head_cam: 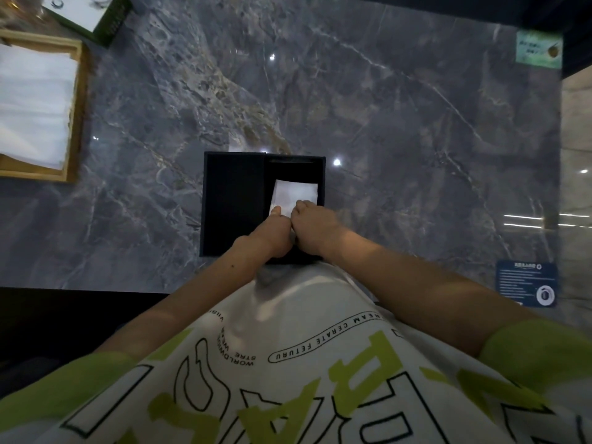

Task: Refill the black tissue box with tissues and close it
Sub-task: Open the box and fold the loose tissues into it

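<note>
Tissues (294,193), a white folded stack, sit inside the black tissue box (234,203), in its right-hand compartment, and we see both our hands down on their near edge. Our left hand (270,233) is curled, thumb pressed onto the stack's near-left corner; whether the other fingers grip anything we cannot tell. Our right hand (315,225) is closed into a loose fist, knuckles touching the left hand, fingertips tucked over the stack's near edge. The box lies open on the grey marble table (400,129), its flat black lid panel (235,200) spread toward nine o'clock beside the compartment, and the near end of the box touches our white and green shirt (288,363).

Out at ten o'clock, well apart from the box, a wooden tray (75,107) holds more white tissue sheets (32,104). Beyond it at eleven o'clock lies a green-edged card (110,24). At two o'clock there's a pale green sticker (538,51), and at four o'clock a dark blue label (525,285).
</note>
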